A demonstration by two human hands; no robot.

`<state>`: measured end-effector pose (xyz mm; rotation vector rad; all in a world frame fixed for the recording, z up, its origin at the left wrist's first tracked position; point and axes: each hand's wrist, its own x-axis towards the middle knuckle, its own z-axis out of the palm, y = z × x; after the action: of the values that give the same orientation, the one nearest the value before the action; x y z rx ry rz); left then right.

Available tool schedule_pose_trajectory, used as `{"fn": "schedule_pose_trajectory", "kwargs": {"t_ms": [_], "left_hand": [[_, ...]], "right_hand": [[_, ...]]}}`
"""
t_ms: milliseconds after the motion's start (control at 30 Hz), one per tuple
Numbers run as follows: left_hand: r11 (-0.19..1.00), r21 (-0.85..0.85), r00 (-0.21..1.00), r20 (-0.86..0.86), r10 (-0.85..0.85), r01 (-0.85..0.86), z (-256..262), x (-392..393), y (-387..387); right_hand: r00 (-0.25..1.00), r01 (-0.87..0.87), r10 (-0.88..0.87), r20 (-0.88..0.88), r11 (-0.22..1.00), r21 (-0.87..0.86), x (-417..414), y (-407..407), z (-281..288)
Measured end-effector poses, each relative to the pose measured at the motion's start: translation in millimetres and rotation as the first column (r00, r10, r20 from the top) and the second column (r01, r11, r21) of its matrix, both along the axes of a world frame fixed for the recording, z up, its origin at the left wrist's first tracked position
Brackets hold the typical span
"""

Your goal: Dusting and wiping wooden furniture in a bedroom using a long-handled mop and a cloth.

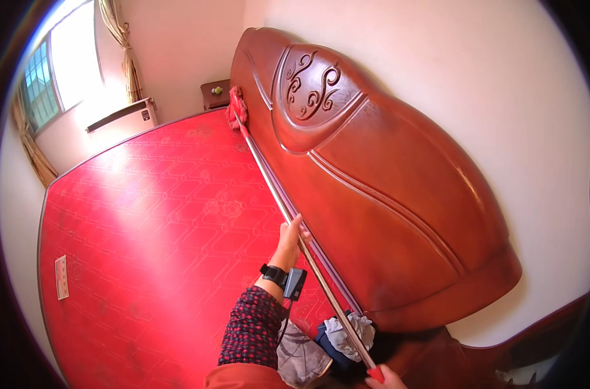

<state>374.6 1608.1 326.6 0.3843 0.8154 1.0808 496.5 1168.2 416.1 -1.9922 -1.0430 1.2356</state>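
A long metal pole [270, 180] with a fluffy red duster head [236, 108] stretches across the view. My left hand [291, 239] is wrapped around the middle of the pole, a black strap with a small device on its wrist. At the bottom edge my right hand [387, 379], partly cut off, grips the pole's red end. The duster head rests at the far end of the red mattress [178, 233], against the carved wooden headboard [392, 170].
Folded grey cloth [302, 357] and a crumpled pale cloth [351, 335] lie by the near mattress corner. A nightstand [214, 95] holds a small greenish object. Beyond the bed stand a white heater [122, 124] and a curtained window [73, 58]. A paper strip [61, 277] lies on the mattress.
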Motion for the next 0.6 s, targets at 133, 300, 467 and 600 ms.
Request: {"fn": "schedule_pose_trajectory", "kwargs": {"t_ms": [133, 300, 467, 600], "left_hand": [[0.997, -0.022, 0.997, 0.032, -0.073, 0.073, 21, -9, 44], [0.982, 0.177, 0.998, 0.041, 0.056, -0.062, 55, -16, 84], [0.915, 0.403, 0.998, -0.054, 0.016, 0.008, 114, 1, 79], [0.873, 0.483, 0.969, -0.238, 0.066, 0.060, 117, -7, 102]], "right_hand": [[0.952, -0.243, 0.146, 0.269, 0.895, 0.373, -11, 95, -31], [0.990, -0.077, 0.036, 0.135, 0.947, 0.311, -39, 180, -9], [0.999, -0.029, 0.020, 0.027, 0.922, 0.385, -30, 232, -31], [0.975, -0.026, 0.071, -0.212, 0.977, 0.210, -59, 274, 26]]}}
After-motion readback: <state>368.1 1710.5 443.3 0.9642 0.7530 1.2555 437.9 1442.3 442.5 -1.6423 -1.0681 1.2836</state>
